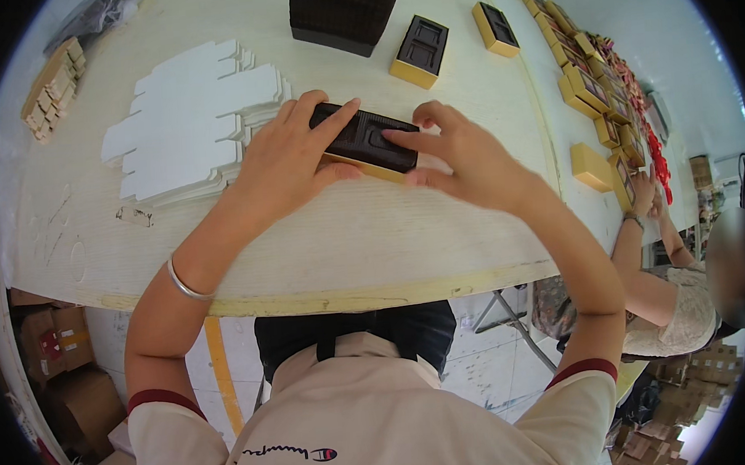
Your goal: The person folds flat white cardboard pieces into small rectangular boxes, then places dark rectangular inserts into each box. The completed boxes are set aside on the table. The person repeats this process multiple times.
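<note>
Between my hands on the table sits a small gold box (372, 169) with a black moulded tray (359, 136) seated in its top. My left hand (288, 157) is closed around its left end, the thumb along the near side and the fingers over the tray and far edge. At the right end, my right hand (474, 158) has the index finger pressed on the tray and the thumb against the near gold side. Just left of my left hand lies a stack of flat white die-cut card blanks (185, 112).
Beyond the box stands a tall dark stack of trays (344, 15). Two gold boxes with black trays (420, 49) (497, 28) sit to its right. Rows of gold boxes (579, 83) line the right side, near a co-worker's hands (644, 193). Cream card pieces (52, 89) lie far left.
</note>
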The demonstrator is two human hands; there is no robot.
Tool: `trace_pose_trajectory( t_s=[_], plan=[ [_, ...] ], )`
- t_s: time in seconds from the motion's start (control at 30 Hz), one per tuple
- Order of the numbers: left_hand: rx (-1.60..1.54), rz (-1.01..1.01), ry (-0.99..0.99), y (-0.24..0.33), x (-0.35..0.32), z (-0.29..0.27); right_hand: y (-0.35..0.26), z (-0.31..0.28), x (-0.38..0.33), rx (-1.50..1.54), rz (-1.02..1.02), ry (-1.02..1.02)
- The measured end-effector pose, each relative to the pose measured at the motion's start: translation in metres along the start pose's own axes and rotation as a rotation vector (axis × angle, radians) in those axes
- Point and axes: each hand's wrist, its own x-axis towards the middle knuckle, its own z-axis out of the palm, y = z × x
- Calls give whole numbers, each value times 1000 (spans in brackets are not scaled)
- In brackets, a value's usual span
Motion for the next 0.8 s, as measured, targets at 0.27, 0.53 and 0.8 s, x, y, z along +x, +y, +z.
trace_pose_trajectory(
  t_s=[0.27,0.53,0.8],
  plan=[
    [265,48,60,13,-1,0,-30,35,-6,-462,20,116],
    [29,350,-31,21,-8,12,-5,1,-26,-8,69,53],
    [145,-154,-131,-11,-30,-89,115,-30,-117,-119,697,192]
  ],
)
